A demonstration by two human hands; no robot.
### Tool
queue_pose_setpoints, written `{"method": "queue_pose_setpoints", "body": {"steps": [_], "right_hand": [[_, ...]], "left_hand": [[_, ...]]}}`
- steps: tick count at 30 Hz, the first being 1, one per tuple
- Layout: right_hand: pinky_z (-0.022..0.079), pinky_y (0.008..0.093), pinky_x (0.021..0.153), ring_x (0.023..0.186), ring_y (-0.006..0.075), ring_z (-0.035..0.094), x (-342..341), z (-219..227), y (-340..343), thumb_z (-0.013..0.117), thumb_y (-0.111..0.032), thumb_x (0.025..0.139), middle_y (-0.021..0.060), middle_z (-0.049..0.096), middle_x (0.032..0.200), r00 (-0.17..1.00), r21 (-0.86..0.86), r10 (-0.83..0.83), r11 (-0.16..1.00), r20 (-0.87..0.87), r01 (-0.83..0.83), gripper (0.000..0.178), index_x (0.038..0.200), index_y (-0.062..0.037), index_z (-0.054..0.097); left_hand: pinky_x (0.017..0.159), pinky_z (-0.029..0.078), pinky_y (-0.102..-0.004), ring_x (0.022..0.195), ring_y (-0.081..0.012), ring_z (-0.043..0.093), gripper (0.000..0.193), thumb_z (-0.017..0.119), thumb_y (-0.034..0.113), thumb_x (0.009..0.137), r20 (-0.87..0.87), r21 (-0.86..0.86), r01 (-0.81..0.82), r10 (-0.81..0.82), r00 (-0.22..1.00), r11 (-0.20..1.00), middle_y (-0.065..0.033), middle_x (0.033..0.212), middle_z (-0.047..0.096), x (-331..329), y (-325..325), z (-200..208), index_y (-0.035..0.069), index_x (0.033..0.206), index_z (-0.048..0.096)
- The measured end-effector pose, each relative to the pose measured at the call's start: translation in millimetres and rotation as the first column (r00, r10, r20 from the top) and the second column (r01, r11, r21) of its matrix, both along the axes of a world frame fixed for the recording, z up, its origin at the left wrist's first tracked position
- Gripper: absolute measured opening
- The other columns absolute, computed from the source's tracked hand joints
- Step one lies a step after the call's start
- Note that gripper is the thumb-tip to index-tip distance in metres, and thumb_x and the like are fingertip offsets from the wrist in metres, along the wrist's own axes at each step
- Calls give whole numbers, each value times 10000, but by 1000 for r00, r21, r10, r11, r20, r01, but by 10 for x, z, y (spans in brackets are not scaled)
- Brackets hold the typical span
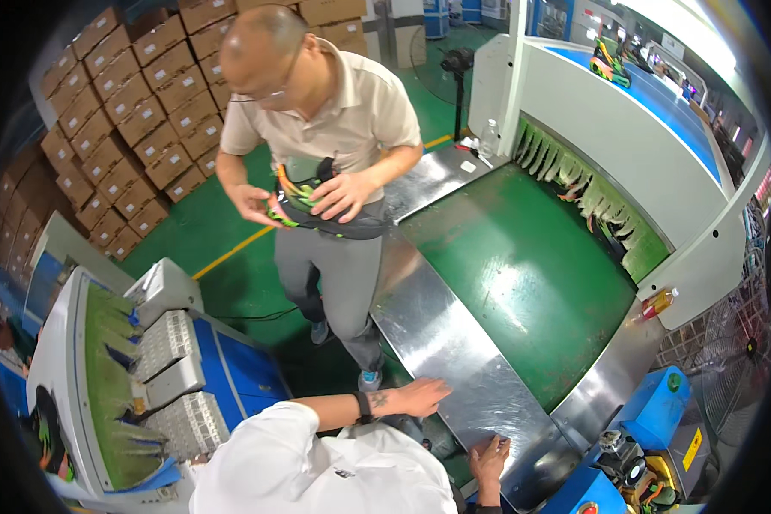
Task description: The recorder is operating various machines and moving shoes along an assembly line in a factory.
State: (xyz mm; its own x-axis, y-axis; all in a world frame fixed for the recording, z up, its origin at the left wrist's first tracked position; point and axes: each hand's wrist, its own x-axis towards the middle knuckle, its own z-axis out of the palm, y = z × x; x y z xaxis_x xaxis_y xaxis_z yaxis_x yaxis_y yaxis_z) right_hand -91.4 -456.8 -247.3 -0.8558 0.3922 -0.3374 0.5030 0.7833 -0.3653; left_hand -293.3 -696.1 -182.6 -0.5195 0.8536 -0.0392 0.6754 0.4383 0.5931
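Observation:
My left hand (pixel 421 397) lies flat on the near edge of a steel plate (pixel 454 334), fingers apart and holding nothing; a dark band sits on its wrist. My right hand (pixel 489 456) rests lower on the same steel edge, fingers spread, also holding nothing. The plate frames a green conveyor belt (pixel 522 274), which is bare. Across the plate stands a person in a beige polo shirt. That person holds a black, green and orange shoe (pixel 317 206) against the body with both hands.
The belt runs into a white tunnel hung with green strip curtains (pixel 574 180). A blue machine (pixel 660 411) stands at lower right. At left is another white and blue machine (pixel 171 368). Stacked cardboard boxes (pixel 128 103) fill the far left, and a fan (pixel 456 62) stands behind.

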Motion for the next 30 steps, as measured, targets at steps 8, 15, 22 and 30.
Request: {"method": "queue_pose_setpoints", "body": {"steps": [8,15,22,30], "right_hand": [[434,419,985,1079,363,562,-382,48,4,732,-198,711,263,479,1251,974,-180,-221,957,59,228,731,1318,20,388],[475,435,937,1067,380,608,-853,117,31,692,-294,746,232,648,1104,921,-140,-388,911,24,387,583,1185,45,516],[486,415,917,1084,379,603,-1802,1472,-37,659,-326,847,257,594,1202,930,-302,-339,909,-141,285,598,1306,19,494],[535,394,773,956,319,632,-2266,3909,-354,640,-95,852,188,602,1127,382,-276,-136,899,-914,-341,490,1293,37,473]], "left_hand": [[968,378,-470,1188,-350,450,485,576,138,774,-270,109,-12,42,962,994,-198,1252,474,-1241,442,-471,-42,1220,513],[997,322,-500,1221,-324,427,475,614,222,814,-216,125,-190,214,953,974,-152,1290,455,-1837,492,-740,13,1228,513],[975,298,-546,1208,-343,414,442,629,214,799,-187,97,-174,189,964,980,-155,1247,466,-1835,587,-819,41,1187,506],[989,312,-520,1197,-369,427,428,639,192,776,-284,121,-250,275,919,961,-173,1274,464,-1698,720,-780,35,1155,517]]}}
